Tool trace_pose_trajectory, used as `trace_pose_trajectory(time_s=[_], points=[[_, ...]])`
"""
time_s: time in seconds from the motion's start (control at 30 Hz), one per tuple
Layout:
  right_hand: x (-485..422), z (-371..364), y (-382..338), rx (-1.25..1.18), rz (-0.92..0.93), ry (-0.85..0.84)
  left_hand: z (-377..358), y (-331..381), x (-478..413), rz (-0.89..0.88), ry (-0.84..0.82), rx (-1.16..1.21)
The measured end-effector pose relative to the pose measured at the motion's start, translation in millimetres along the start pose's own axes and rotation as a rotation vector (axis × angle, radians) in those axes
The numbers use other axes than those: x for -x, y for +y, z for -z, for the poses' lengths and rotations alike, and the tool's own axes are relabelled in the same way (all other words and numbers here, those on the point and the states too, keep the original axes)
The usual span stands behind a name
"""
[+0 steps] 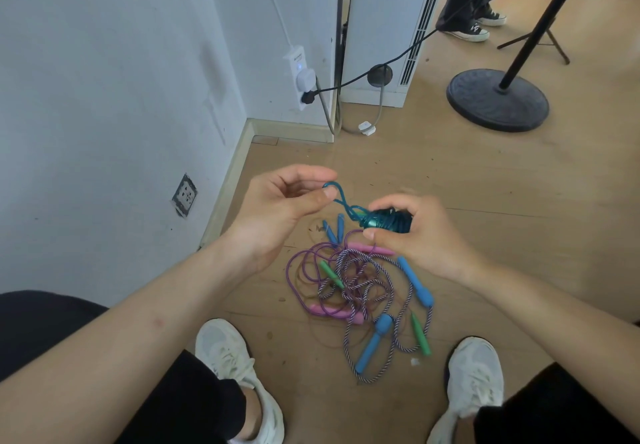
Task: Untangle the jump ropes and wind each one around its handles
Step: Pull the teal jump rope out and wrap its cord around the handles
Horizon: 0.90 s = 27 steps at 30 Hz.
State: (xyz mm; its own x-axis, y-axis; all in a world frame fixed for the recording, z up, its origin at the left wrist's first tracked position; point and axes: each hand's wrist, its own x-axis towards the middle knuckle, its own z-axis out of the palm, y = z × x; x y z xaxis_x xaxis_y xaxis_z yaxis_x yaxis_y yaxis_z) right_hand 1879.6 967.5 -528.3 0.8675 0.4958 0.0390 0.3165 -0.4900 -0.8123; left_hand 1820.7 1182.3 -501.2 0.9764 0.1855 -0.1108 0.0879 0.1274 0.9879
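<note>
Left hand (281,208), right hand (420,237) hold one teal rope (382,223).

I log pale wall (104,80) meeting light wood floor (502,208) at a cream skirting board (230,177), white power strip (300,73) and crooked socket plate (185,196) on the wall, tall white vented unit (381,21) in the corner, round black stand base (497,101) beyond.

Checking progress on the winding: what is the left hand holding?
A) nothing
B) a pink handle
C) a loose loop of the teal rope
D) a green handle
C: the left hand pinches a loop of the teal rope, which runs to the wound bundle gripped by the right hand.
</note>
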Motion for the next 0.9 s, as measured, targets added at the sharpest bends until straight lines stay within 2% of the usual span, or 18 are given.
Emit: trace_pose_trajectory(time_s=[0.13, 0.33, 0.47, 0.7, 0.9], points=[[0, 1, -1, 0.157, 0.115, -0.074, -2, 1, 2, 0.053, -0.128, 0.069], [7, -2, -14, -0.104, -0.044, -0.143, -5, 2, 1, 0.041, -0.199, 0.202], [7, -2, -19, -0.227, -0.167, -0.170, -9, -2, 1, 0.063, -0.251, 0.169], [10, -2, -22, -0.237, -0.137, -0.219, -10, -2, 2, 0.055, -0.242, 0.005], [9, -4, -15, -0.255, -0.198, -0.169, -14, -1, 4, 0.077, -0.296, 0.052]])
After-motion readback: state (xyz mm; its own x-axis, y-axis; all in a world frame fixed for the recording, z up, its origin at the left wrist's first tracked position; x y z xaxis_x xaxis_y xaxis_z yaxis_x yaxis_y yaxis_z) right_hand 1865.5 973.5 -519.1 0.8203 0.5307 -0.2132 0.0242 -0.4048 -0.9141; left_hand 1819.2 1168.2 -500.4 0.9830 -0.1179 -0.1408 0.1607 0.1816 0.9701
